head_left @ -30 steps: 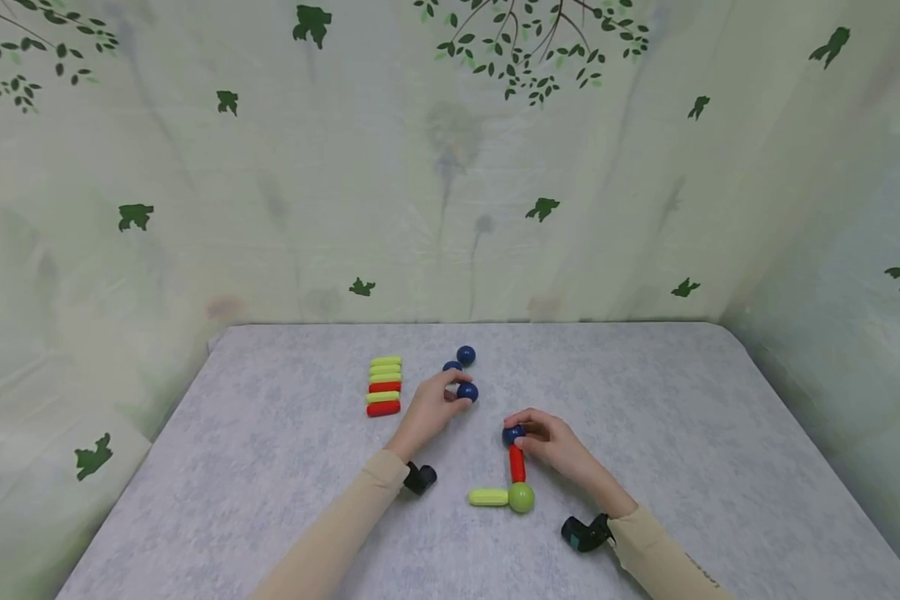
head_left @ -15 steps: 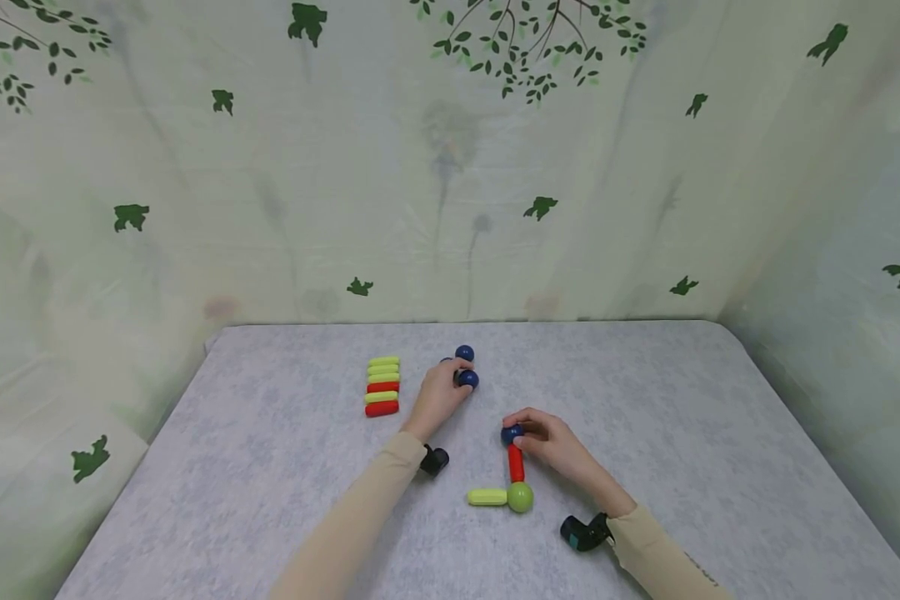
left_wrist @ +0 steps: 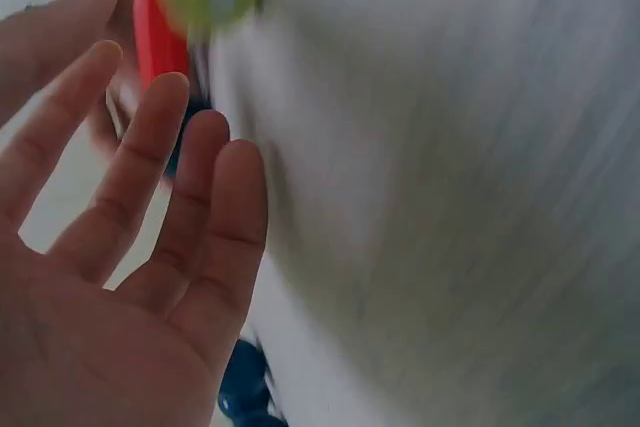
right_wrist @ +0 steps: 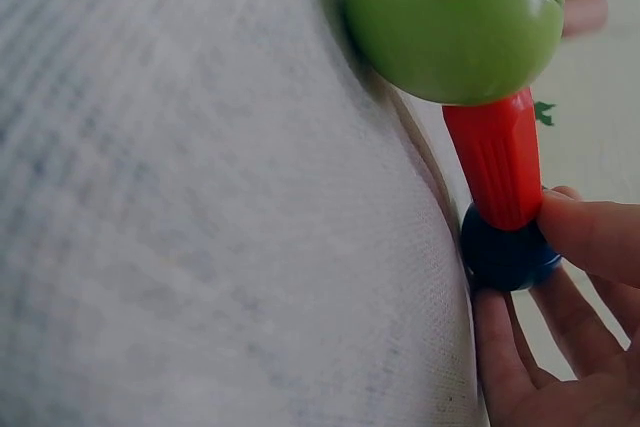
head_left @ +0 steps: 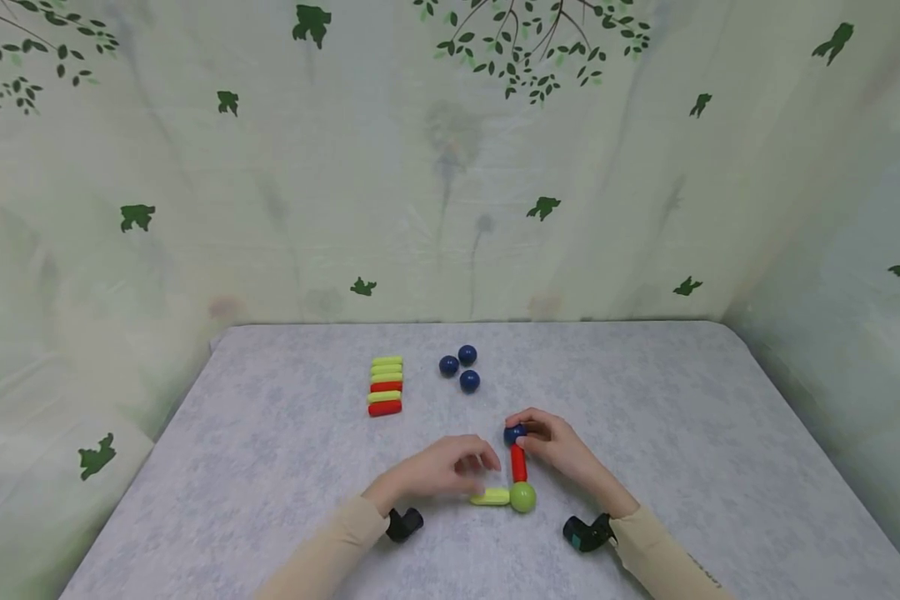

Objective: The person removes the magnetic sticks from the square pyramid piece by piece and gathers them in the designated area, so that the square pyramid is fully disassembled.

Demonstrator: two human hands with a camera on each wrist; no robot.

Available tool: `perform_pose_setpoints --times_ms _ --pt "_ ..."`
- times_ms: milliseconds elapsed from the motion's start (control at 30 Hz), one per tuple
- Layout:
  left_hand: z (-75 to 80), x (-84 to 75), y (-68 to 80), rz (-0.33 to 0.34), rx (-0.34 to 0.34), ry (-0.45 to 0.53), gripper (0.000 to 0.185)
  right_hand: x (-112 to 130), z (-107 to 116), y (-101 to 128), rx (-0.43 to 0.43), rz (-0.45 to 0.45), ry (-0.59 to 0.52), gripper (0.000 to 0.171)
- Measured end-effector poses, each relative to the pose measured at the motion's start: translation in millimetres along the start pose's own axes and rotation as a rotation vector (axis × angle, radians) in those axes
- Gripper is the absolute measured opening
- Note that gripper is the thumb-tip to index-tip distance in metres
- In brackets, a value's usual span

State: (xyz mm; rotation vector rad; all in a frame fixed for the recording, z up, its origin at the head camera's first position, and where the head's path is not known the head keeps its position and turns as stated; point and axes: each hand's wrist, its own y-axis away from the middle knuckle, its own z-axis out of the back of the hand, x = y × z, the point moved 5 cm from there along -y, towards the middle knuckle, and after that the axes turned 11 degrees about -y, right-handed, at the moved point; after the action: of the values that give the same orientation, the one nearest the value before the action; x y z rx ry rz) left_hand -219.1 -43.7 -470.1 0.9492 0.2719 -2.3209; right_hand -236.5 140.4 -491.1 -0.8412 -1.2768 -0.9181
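Hovering with fingers loosely spread and holding nothing, the left hand (head_left: 438, 471) sits just over the yellow rod (head_left: 491, 497), near its green ball (head_left: 522, 497). The right hand (head_left: 551, 442) pinches the blue ball (head_left: 514, 433) atop the red rod (head_left: 518, 463), likely steadying the joint.

Smooth, seemingly plastic green ball (right_wrist: 452, 22), ribbed red rod (right_wrist: 497, 159), woven cloth table cover (right_wrist: 180, 207)

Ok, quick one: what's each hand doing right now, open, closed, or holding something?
Left hand: open, fingers straight, over the yellow-green rod, holding nothing.
Right hand: pinching the blue ball atop the red rod.
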Motion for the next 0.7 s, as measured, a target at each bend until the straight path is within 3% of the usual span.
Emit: perform_pose_setpoints --times_ms 100,233,367,567,700 --pt "-15.3 -12.6 7.0 -0.026 0.052 -0.104 0.033 1 0 0 0.006 0.005 -0.004 0.025" --pt "-22.5 -23.7 11.2 -0.034 0.006 -0.312 0.031 0 0 0 0.012 0.003 -0.014 0.025" --pt "-23.1 -27.4 13.2 -0.039 -0.030 -0.410 0.030 1 0 -1 0.017 0.007 -0.012 0.025" --pt "-17.1 -21.4 21.1 -0.016 -0.077 -0.352 0.034 1 -1 -2 0.030 0.009 -0.006 0.025" --pt "2.2 -8.2 33.4 0.046 -0.162 -0.310 0.031 -1 -1 -1 0.016 0.001 0.005 0.026"
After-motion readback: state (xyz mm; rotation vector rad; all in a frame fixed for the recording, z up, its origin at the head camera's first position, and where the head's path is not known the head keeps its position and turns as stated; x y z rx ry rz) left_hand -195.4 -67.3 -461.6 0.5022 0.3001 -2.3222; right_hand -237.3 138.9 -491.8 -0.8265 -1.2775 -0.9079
